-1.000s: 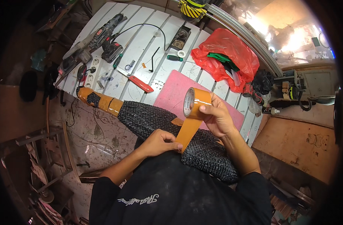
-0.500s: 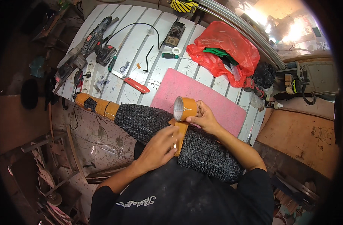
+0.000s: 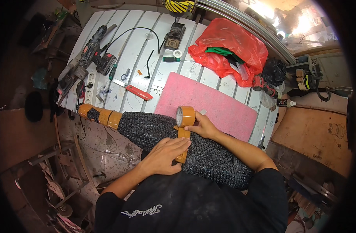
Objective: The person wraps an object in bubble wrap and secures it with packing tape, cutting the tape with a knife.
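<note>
A long bundle in black bubble wrap (image 3: 220, 163) lies across my lap along the table's near edge, its narrow left end bound with orange-brown tape (image 3: 115, 119). My right hand (image 3: 201, 126) is closed on a roll of orange-brown packing tape (image 3: 188, 116), held on the bundle's far side. From the roll a strip of tape (image 3: 183, 133) runs toward me over the middle of the bundle. My left hand (image 3: 166, 155) lies flat on that strip, fingers stretched out and pointing right, with nothing in its grasp.
On the slatted white table (image 3: 125, 15) lie a pink mat (image 3: 209, 101), a red-handled knife (image 3: 139, 93), a screwdriver (image 3: 171, 59), a hex key (image 3: 149, 64) and a cordless power tool (image 3: 93, 48). A red plastic bag (image 3: 232, 37) sits at the far right. A power strip (image 3: 90, 86) is on the left.
My left hand has come down flat onto the tape strip, which now lies against the bubble wrap. The right hand and roll have shifted slightly lower and to the left.
</note>
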A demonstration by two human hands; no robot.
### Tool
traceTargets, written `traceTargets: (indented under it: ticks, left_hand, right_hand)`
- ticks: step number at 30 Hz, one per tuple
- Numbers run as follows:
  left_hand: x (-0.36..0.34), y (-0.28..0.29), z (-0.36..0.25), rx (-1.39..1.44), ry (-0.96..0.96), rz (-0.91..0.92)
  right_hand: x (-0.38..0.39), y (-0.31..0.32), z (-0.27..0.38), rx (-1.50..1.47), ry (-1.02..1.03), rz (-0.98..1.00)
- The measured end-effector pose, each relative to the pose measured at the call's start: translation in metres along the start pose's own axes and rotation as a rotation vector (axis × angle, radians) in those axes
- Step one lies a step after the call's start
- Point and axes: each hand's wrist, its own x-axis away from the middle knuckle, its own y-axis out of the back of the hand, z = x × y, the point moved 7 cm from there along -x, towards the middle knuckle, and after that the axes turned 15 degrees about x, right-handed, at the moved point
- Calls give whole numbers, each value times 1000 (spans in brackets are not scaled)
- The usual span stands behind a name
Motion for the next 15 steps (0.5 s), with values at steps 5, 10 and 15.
traceTargets:
  ticks: [5, 10, 15]
  left_hand:
    - [-9, 3, 19, -163, 44, 3]
    - [-17, 9, 24, -130, 174, 222]
    - [-16, 10, 35, -210, 90, 151]
  right_hand:
    - [0, -3, 10, 338, -8, 106]
    - [3, -3, 0, 150, 31, 121]
    - [6, 7, 6, 145, -5, 132]
